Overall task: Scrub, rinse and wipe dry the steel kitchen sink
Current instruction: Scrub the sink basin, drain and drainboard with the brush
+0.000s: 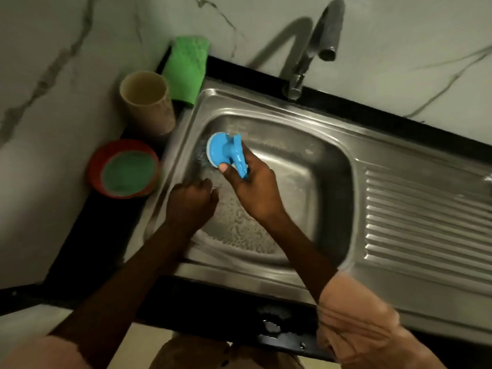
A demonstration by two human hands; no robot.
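Against marble walls, the steel sink (pixel 266 102) is being scrubbed: a blue scrubber (pixel 225 150) is gripped by the right hand (pixel 250 187), the left hand (pixel 190 203) is loosely curled empty beside it, and unscrubbed wall beyond them likely comes next.

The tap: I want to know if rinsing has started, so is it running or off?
Off, it seems: no water stream falls from the tap's spout into the sink.

Both bare forearms reach up from the lower edge toward mid-frame. The left hand (pixel 190 202), left of centre, is curled with knuckles up; whether it holds anything cannot be told. The right hand (pixel 251 189), just beside it, grips a blue plastic round-headed scrubbing brush (pixel 226 150), thumb pressed on its head.
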